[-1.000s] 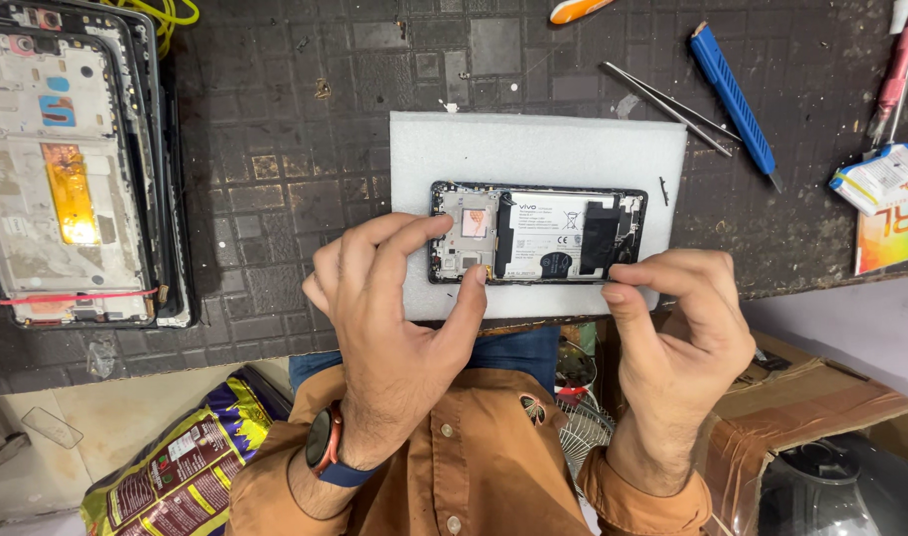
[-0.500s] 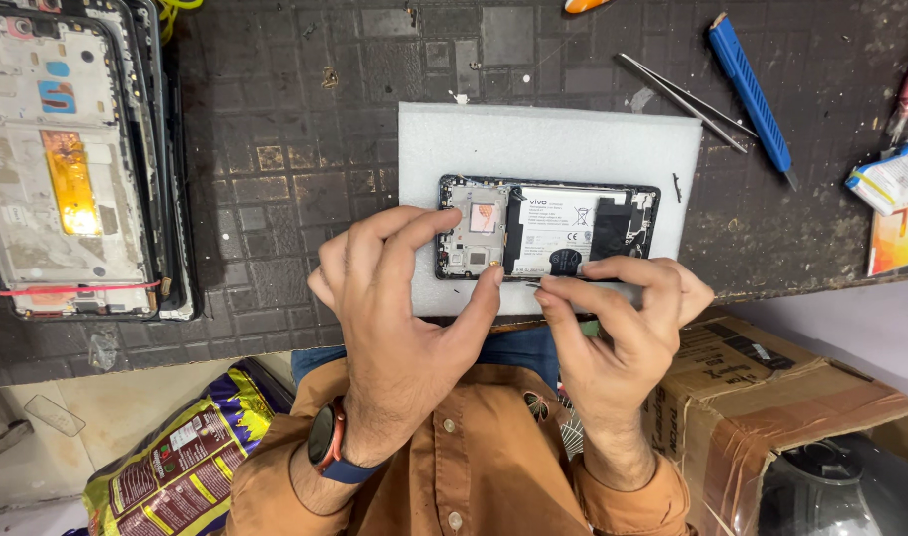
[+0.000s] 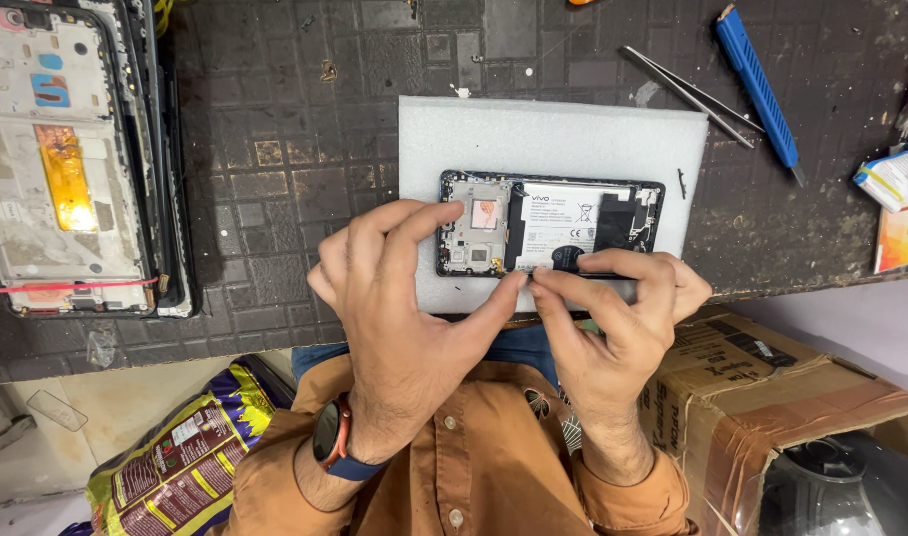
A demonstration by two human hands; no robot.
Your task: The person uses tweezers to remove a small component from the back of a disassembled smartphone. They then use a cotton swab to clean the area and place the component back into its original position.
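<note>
Our left hand [image 3: 404, 308] curled, fingertips pressing on left end of open phone [image 3: 550, 226], thumb stretched to phone's near edge. Our right hand [image 3: 613, 308] pinched shut, thumb and finger touching that same near edge, right beside left thumb. Half second back, right hand sat a bit more to the right; now thumbs almost meet. Phone lies flat on white foam pad [image 3: 533, 134], same spot as before. Tweezers [image 3: 687, 94] and blue tool [image 3: 757, 84] lie beyond pad. Stack of phone frames [image 3: 71, 159] far left. Cardboard box [image 3: 781, 387] near right.
</note>
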